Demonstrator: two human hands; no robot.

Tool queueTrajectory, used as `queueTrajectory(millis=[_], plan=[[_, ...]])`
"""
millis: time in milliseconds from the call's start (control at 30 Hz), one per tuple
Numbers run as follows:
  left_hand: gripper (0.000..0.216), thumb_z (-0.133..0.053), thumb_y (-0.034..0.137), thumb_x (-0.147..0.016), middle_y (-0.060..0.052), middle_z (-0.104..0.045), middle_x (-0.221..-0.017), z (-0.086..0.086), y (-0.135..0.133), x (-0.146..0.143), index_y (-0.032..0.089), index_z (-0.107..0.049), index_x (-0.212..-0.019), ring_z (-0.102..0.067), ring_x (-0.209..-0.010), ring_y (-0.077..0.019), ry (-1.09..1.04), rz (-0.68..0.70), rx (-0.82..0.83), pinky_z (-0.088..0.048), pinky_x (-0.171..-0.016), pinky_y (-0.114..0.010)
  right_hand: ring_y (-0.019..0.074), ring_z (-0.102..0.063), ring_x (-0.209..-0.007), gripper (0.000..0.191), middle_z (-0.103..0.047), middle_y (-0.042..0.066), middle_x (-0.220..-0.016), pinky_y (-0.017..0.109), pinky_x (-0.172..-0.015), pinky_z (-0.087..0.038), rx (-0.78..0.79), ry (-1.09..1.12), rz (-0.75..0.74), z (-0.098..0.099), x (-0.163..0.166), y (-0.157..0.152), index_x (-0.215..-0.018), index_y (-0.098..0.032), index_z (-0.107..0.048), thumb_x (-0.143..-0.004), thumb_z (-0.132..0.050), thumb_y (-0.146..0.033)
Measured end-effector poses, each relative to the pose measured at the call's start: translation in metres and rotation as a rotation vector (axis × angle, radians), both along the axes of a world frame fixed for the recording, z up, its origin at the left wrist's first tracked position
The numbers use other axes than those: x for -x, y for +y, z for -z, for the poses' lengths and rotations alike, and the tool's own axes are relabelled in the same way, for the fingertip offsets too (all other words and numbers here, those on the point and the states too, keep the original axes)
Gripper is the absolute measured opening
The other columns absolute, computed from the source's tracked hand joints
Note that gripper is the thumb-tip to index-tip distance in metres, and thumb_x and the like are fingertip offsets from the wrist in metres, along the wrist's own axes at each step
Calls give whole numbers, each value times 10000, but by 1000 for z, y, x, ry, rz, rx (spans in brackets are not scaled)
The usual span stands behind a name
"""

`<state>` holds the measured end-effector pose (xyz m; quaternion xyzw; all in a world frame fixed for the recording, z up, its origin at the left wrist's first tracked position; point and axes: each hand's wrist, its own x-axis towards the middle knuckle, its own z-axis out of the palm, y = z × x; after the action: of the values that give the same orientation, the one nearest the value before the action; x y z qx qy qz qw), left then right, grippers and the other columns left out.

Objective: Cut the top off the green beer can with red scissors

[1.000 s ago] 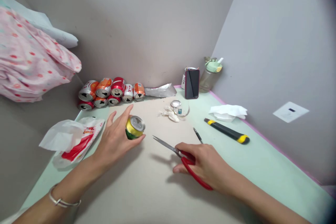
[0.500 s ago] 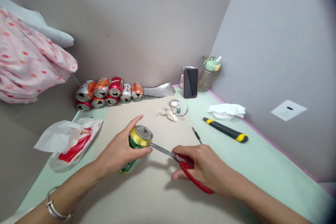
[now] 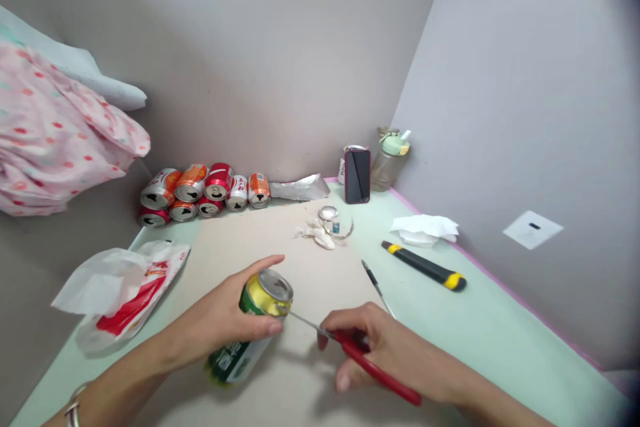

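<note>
My left hand point(image 3: 227, 317) is wrapped round a green and yellow drink can point(image 3: 250, 323), tilted with its top pointing up and to the right. My right hand point(image 3: 383, 350) grips red-handled scissors point(image 3: 350, 343) by the handles. The scissor blade tips touch the can just under its top rim. Both hands hover low over a beige cutting board point(image 3: 280, 253) on the pale green table point(image 3: 500, 333).
Several empty cans point(image 3: 203, 190) are stacked against the back wall. A plastic bag point(image 3: 117, 287) lies at the left. A utility knife point(image 3: 425, 265), a pen point(image 3: 376, 283), tissue point(image 3: 424, 227), a phone point(image 3: 357, 175), a bottle point(image 3: 389, 160) and tape point(image 3: 330, 219) sit at the right and back.
My left hand lifted the can from the board and brought it nearer and tilted. My right hand brought the scissor tips up against the can's top edge.
</note>
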<state>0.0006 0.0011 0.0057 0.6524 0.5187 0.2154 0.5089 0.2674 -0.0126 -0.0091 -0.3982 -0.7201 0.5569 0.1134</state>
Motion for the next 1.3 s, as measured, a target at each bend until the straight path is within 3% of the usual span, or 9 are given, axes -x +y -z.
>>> queueTrajectory(millis=[200,333,467,567,700,800,933,1067,1300], plan=[[976,-800,324,-670,-103,-680,-1295,-4,-2,-11,195,-360,-1532,-613,-1200,-318,103,-165,-51,-451,-1059,-412,118,-239,-625,439,-286,-69,-625,213,-543,-235,-290,-190,88,19,2,1,-701,-199,-504,-829,-703,-570],[945,-847,351,-651,-99,-624,-1397,0,-2,-7,227,-438,-1494,-551,-1304,-335,-14,-159,-37,-440,-1084,-412,124,-227,-620,407,-301,-67,-611,224,-546,-240,-291,-144,55,24,3,1,-713,-206,-512,-846,-692,-546],[987,-886,325,-637,-127,-541,-1482,14,3,2,264,-410,-1499,-552,-1301,-346,-236,-164,-43,-375,-1136,-474,119,-249,-623,411,-309,-66,-622,224,-550,-243,-302,-118,95,21,5,2,-696,-199,-523,-822,-719,-538],[692,-737,425,-830,-144,-528,-1478,24,13,8,223,-461,-1430,-480,-1372,-303,-505,-378,-231,-353,-1155,-443,114,-291,-620,385,-346,-66,-630,222,-552,-258,-238,-57,184,20,3,9,-784,-194,-589,-805,-720,-556],[378,-618,482,-923,-70,-662,-1246,29,25,16,212,-634,-1186,-559,-1246,-246,-669,-619,-280,-346,-1154,-429,99,-318,-558,415,-337,-78,-596,213,-505,-248,-107,56,315,20,-6,23,-882,-181,-609,-820,-676,-586],[326,-650,481,-904,-2,-683,-944,31,28,20,209,-688,-1078,-611,-1005,-184,-711,-624,-207,-399,-1097,-389,86,-338,-481,423,-332,-91,-559,202,-457,-271,-44,95,383,21,-10,29,-885,-184,-598,-855,-612,-606],[262,-727,401,-862,69,-546,-649,29,28,20,222,-702,-1052,-534,-728,-124,-676,-584,-170,-408,-1059,-343,77,-364,-408,406,-374,-102,-491,191,-436,-325,-21,138,443,24,-12,30,-898,-182,-596,-910,-547,-584],[333,-736,422,-847,81,-493,-584,26,27,18,238,-674,-1117,-534,-738,-143,-619,-572,-128,-391,-1032,-350,66,-324,-353,456,-380,-116,-433,198,-446,-382,59,307,430,31,-13,31,-922,-170,-597,-952,-494,-613],[357,-750,421,-828,95,-475,-565,28,28,18,221,-668,-1112,-502,-661,-128,-636,-575,-126,-400,-1055,-370,40,-258,-320,489,-384,-123,-445,187,-443,-400,397,695,346,40,-18,37,-958,-174,-623,-950,-500,-648]])
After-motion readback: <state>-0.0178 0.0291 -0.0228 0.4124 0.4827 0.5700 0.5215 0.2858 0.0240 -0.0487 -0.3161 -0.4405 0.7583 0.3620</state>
